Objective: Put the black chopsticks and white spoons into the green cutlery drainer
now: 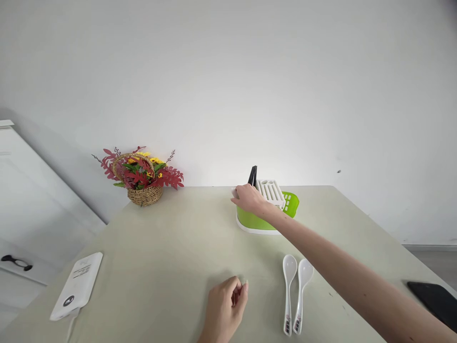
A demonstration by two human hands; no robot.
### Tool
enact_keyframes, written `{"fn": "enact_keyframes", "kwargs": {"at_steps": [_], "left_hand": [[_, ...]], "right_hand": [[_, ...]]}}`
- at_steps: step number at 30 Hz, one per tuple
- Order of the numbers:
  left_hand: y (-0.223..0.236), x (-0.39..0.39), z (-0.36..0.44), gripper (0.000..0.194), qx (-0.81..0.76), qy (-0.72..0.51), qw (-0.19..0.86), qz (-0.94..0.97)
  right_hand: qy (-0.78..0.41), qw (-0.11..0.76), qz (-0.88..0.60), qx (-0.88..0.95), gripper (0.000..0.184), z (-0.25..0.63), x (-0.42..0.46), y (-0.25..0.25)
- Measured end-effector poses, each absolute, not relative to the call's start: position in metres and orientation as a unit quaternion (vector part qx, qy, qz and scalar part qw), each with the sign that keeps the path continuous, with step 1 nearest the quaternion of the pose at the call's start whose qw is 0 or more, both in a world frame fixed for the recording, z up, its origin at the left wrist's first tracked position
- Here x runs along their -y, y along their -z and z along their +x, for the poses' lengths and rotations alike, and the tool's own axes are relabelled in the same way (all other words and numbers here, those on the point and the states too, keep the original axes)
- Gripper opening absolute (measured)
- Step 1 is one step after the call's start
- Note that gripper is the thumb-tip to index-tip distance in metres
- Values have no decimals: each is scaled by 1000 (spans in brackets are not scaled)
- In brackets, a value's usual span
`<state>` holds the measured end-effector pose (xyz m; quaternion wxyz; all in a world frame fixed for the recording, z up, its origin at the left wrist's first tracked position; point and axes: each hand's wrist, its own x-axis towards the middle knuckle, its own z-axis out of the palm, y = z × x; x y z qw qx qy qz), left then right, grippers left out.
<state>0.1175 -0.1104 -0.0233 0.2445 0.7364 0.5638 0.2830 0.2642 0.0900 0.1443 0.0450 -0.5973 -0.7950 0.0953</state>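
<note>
My right hand [250,197] reaches over the left end of a green and white utensil holder [255,221], fingers closed. A rounded white edge, like the bowl of a white spoon [234,193], shows at its fingertips; the rest is hidden behind the hand. Black chopsticks [253,176] stand upright in the holder, just behind this hand. My left hand [225,305] rests near the front of the table, its fingers curled in with nothing visible in them. To its right, two white spoons lie side by side, the left spoon [289,281] and the right spoon [303,281], handles toward me.
A wicker basket [144,195] of red and yellow flowers stands at the back left of the table [160,252]. A white power bank [78,286] with a cable lies at the left. A black phone [433,300] sits by the right edge. Behind is a wall.
</note>
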Motion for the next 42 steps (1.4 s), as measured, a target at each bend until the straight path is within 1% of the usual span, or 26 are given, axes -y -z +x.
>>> {"fn": "enact_keyframes", "kwargs": {"at_steps": [7, 12, 15, 19, 21, 23, 26, 28, 31, 33, 34, 36, 37, 38, 39, 41, 42], "left_hand": [[22, 112, 118, 42, -561, -291, 240, 737], [20, 112, 118, 42, -555, -300, 230, 741], [20, 112, 118, 42, -555, -301, 229, 741], [22, 112, 118, 41, -560, -293, 236, 739], [23, 112, 118, 41, -561, -290, 240, 737], [24, 112, 117, 41, -561, -291, 240, 737], [25, 112, 117, 41, -560, -293, 236, 738], [25, 112, 117, 41, -559, -294, 234, 739], [24, 111, 118, 41, -556, -295, 231, 742], [23, 111, 118, 41, -555, -293, 230, 743], [23, 111, 118, 41, -555, -293, 229, 744], [23, 110, 118, 41, -554, -294, 226, 745], [23, 110, 118, 41, -554, -296, 223, 746], [23, 110, 118, 41, -553, -298, 220, 746], [22, 110, 118, 41, -553, -299, 219, 746], [22, 110, 118, 41, -554, -300, 218, 746], [22, 110, 118, 41, -554, -299, 220, 745]], "right_hand": [[-105, 46, -603, 790, 35, 265, -91, -146], [-117, 66, -613, 779, 36, 263, -93, -145], [-129, 95, -620, 768, 35, 264, -94, -145], [-151, 159, -620, 754, 36, 275, -92, -148], [-170, 193, -607, 752, 32, 285, -88, -151], [-199, 222, -586, 753, 26, 297, -80, -156], [-253, 254, -550, 754, 28, 318, -61, -163], [-295, 258, -522, 757, 30, 334, -43, -168], [-362, 222, -475, 771, 34, 360, -13, -169], [-415, 150, -441, 781, 35, 378, 6, -162], [-420, 112, -446, 782, 34, 387, 14, -155], [-384, 54, -493, 779, 32, 405, 26, -136], [-338, 37, -537, 772, 32, 414, 30, -124], [-287, 30, -589, 755, 29, 422, 32, -111], [-268, 28, -617, 739, 25, 431, 33, -99], [-275, 23, -645, 713, 24, 446, 31, -75], [-298, 19, -647, 701, 29, 452, 29, -66]]}}
